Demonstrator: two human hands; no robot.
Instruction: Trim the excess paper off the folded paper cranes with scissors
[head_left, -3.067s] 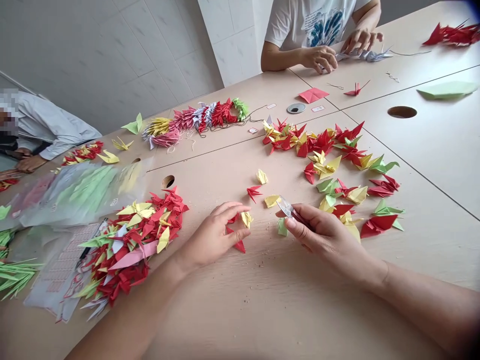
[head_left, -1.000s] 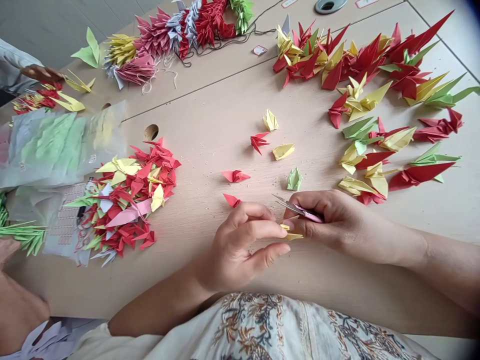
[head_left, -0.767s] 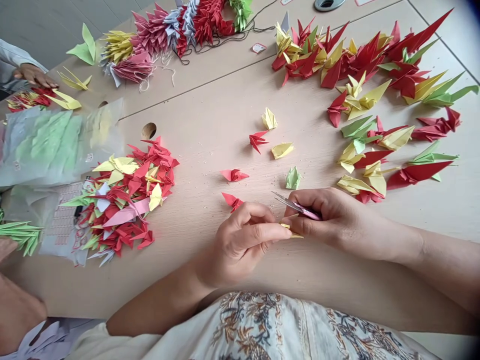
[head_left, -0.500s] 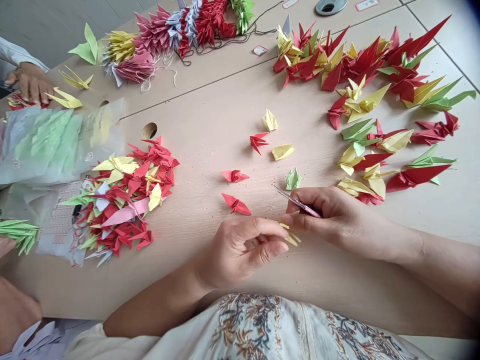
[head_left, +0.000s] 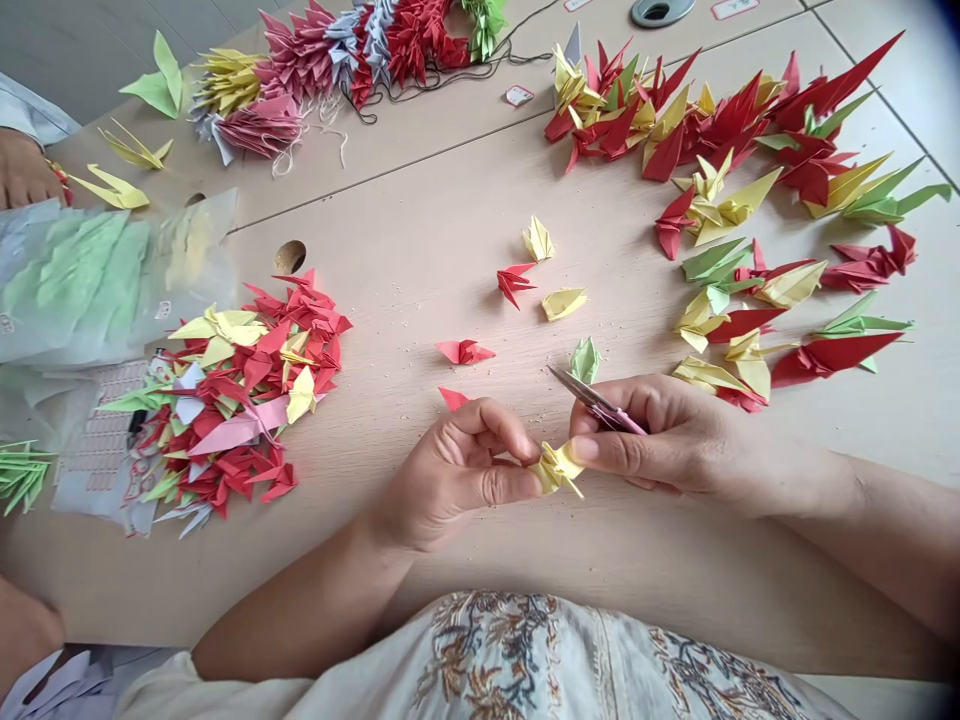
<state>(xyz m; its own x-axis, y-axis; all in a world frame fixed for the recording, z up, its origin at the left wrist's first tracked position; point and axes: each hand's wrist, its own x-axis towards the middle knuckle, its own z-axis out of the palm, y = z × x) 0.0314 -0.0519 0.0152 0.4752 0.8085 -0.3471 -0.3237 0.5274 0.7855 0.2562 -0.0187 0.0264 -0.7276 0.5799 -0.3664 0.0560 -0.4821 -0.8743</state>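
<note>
Yellow paper crane (head_left: 555, 468) is held between both hands, over the wooden table (head_left: 420, 590). Left hand (head_left: 454, 470) is half closed, forearm angled in from lower left, its thumb and fingers gripping one side of the crane. Right hand (head_left: 660, 440) is curled, forearm lying in from the right, gripping pink-handled tweezers (head_left: 600, 405) while pressing the crane's other side. Tweezer tips point up-left, near a green crane (head_left: 584, 360). Red crane (head_left: 453, 398) lies just beyond the left fingers. Heaps of coloured paper cranes (head_left: 247, 390) lie further left.
</note>
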